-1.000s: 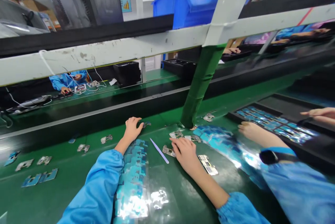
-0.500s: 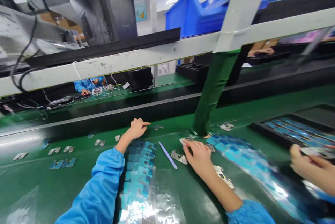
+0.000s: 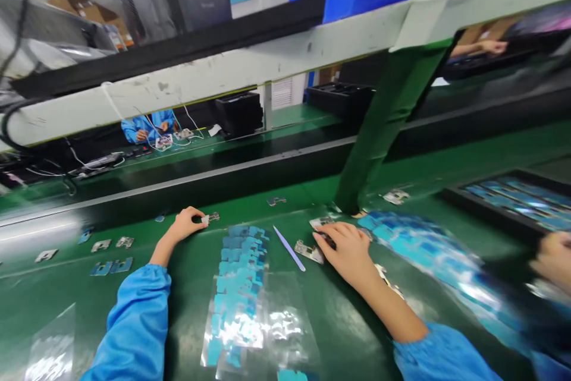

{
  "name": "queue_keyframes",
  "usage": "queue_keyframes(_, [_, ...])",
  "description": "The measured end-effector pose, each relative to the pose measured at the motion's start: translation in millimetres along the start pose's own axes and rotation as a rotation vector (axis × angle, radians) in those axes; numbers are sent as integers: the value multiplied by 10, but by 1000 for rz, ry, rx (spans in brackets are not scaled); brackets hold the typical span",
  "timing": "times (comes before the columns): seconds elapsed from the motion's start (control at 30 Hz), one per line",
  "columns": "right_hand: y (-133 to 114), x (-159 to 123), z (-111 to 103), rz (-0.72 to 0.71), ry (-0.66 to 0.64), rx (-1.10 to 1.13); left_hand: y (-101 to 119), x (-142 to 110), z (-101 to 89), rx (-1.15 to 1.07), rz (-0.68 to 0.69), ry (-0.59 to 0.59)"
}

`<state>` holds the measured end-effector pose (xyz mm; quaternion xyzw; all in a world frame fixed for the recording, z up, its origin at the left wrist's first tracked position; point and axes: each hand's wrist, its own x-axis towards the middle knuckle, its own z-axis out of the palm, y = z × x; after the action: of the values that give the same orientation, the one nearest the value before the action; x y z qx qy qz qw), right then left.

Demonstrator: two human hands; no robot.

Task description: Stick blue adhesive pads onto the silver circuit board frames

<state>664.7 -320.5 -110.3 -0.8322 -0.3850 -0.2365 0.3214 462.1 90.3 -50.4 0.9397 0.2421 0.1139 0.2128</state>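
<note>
Toward the far side of the green bench, my left hand (image 3: 186,224) pinches a small silvery circuit board (image 3: 206,220) between thumb and fingertips. My right hand (image 3: 345,244) rests on the bench near the green-wrapped post, its fingers curled down. Something dark shows between its thumb and fingers, but I cannot make out what. A pale board (image 3: 320,222) lies at its fingertips, and another metal-covered board (image 3: 308,251) is left of its thumb. Between my hands lie purple tweezers (image 3: 289,248) and an overlapping row of blue-green film-covered boards (image 3: 239,277) on clear plastic.
A green-wrapped post (image 3: 372,137) rises from the bench. A second row of blue boards (image 3: 414,244) runs rightward, near a black tray (image 3: 495,208). A co-worker's hand (image 3: 553,256) is at far right. Loose boards (image 3: 121,265) lie at left.
My left hand has moved left from its pointing pose and now pinches a board. My right hand stays about where it was. The co-worker's hand at right has shifted, and the view has tilted downward.
</note>
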Motion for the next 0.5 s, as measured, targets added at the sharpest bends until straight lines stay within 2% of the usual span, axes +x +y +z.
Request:
queue_keyframes(0.1, [-45, 18, -39, 38, -4, 39, 23, 57, 18, -109, 5, -10])
queue_keyframes(0.2, [-172, 52, -44, 82, -23, 192, 246, 82, 43, -239, 1, 10])
queue_keyframes(0.23, [-238, 69, -56, 100, -43, 260, 378, 75, 76, -362, -2, 22])
queue_keyframes(0.3, [-397, 100, -128, 117, -116, 390, 707, 12, 200, -744, -32, 26])
queue_keyframes(0.33, [-482, 106, -195, 114, -184, 440, 887, -49, 286, -961, -67, 6])
queue_keyframes(0.4, [-641, 64, -387, 91, -397, 524, 1227, -235, 474, -1286, -168, -115])
queue_keyframes(0.5, [-832, -207, -727, 23, -768, 624, 1583, -586, 671, -1488, -313, -331])
